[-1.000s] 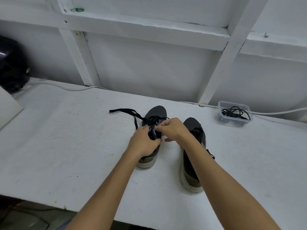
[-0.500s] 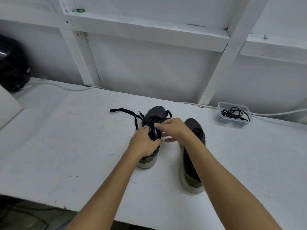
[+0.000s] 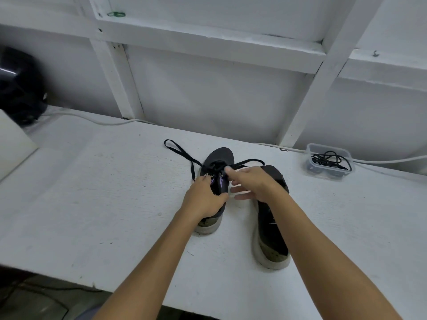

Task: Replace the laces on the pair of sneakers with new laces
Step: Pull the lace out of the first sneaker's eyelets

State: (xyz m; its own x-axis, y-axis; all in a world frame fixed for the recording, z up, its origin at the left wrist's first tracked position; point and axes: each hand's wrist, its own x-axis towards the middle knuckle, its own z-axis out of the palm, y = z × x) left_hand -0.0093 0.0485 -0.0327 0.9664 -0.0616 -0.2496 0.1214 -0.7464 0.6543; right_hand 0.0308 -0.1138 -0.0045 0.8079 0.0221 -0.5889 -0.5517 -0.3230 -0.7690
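As the lace comes out: a second black loop of the lace [image 3: 248, 163] now trails right of the left sneaker [image 3: 218, 158]; half a second ago it sat bunched at the toe, so unlacing is advancing.
Right hand [image 3: 253, 184]: fingertips pinch the lace.
Left hand [image 3: 204, 199]: clamped round that sneaker mid-table.
Count: two sneakers, the right sneaker [image 3: 272, 229] just beside; one tub [image 3: 329, 161] of black laces, well apart.

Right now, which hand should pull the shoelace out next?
Probably the right hand: it already pinches the black lace at the eyelets, while the left hand holds the left sneaker.
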